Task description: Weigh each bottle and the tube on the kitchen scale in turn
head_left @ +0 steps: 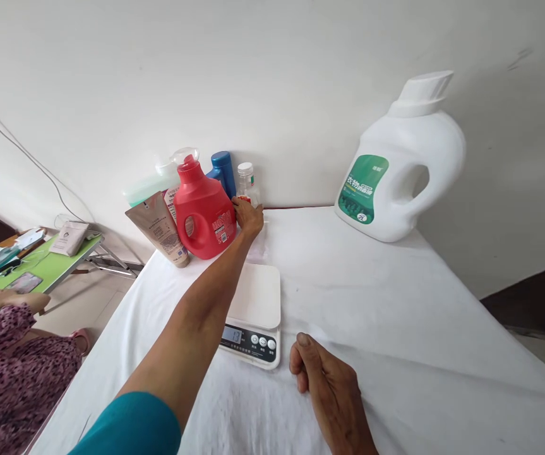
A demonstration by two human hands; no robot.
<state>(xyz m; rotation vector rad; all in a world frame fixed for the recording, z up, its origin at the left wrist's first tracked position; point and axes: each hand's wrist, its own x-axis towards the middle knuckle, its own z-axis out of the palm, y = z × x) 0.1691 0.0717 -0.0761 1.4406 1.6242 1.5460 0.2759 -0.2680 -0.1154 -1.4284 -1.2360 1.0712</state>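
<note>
In the head view, the left hand (249,218) was at the lower part of the clear bottle (249,186); its fingertips were partly hidden, so whether they had closed around it could not be told. The bottle stood just beyond those fingers, its long axis close to upright, with the red jug (201,215) immediately to the grip's left. The right hand (331,392), loosely curled with nothing visible in it, lay beside the scale (263,297), much farther from the bottle.
</note>
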